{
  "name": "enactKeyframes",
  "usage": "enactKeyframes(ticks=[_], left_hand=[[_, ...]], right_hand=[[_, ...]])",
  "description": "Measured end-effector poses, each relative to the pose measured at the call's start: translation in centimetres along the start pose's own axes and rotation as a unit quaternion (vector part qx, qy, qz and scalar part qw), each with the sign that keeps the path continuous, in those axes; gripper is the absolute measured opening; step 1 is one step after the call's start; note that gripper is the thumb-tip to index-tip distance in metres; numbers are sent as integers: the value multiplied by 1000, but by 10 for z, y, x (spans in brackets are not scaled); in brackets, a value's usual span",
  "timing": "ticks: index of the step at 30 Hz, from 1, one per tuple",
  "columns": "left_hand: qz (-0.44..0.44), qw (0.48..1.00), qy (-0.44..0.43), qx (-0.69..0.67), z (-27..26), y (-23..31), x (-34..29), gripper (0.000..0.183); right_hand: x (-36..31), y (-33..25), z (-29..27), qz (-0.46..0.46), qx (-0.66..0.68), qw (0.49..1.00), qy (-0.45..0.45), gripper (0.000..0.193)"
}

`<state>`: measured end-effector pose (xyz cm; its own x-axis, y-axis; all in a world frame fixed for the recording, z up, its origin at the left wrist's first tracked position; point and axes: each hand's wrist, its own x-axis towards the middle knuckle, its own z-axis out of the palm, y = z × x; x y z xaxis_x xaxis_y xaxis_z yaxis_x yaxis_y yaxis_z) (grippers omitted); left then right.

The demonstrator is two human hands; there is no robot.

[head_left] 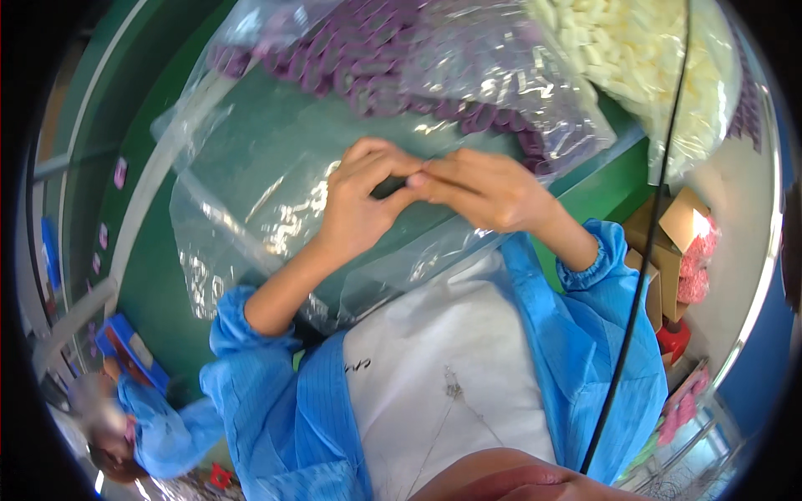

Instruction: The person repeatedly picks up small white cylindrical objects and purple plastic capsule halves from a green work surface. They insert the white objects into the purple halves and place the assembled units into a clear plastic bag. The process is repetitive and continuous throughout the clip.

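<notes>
My left hand [361, 196] and my right hand [489, 190] meet over the middle of the work surface. Thumbs and fingers are pinched together, and the fingertips of both hands touch. Whatever lies between them is too small or hidden to make out. Beneath my hands a large clear plastic bag [251, 200] is spread out, its wrinkles shining. Just beyond them lies a mass of purple oblong pieces [368, 58], many set in rows, partly under clear plastic film [493, 58].
At the far right a clear bag holds many pale yellow pieces [618, 42]. Open cardboard boxes [660, 250] with pink-red bundles [697, 259] stand to the right. A thin black cable [639, 284] crosses the right side. Another person in a blue sleeve [171, 434] is at lower left, near a blue bin [134, 351].
</notes>
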<state>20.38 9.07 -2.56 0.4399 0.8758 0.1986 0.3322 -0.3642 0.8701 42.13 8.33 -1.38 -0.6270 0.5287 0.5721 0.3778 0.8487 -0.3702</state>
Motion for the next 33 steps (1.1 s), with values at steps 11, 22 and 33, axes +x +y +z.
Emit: enactKeyframes(ticks=[11,22,33], left_hand=[[10,978,148,144,-74,-1,20,21],[-127,865,123,470,-346,-250,31,40],[98,948,117,280,-42,-5,40,26]], right_hand=[[5,31,-78,256,-154,941,162,26],[-46,175,-112,506,-203,835,76,34],[7,74,-75,399,-87,880,243,24]])
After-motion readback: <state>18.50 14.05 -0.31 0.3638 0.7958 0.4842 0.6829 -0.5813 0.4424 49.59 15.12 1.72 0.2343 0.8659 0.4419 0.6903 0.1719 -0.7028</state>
